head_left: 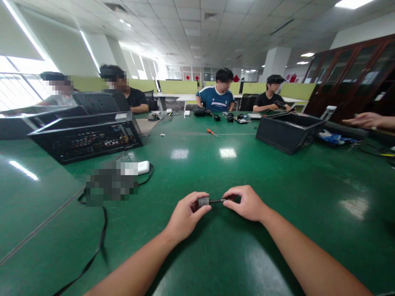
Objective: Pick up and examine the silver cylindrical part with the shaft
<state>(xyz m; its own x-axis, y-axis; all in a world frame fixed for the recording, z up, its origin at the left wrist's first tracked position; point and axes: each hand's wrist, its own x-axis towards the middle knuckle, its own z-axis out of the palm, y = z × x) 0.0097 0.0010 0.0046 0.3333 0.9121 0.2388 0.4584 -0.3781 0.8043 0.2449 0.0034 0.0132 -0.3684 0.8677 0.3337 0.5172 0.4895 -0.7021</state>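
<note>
Low over the green table (197, 164), my two hands meet near the front middle. My left hand (185, 216) is curled round a small silver cylinder (203, 201) with a dark end, thumb and fingers pinching it. My right hand (247, 203) pinches the other end of a thin dark shaft (217, 200) that sticks out of the cylinder. The piece is held level between both hands, just above the tabletop.
An open black computer case (86, 137) lies at left, another black case (288, 131) at right. A white adapter (140, 167) with a black cable sits left of my hands. A red screwdriver (212, 132) lies mid-table. Several people sit at the far side; another person's hand (365, 120) is at right.
</note>
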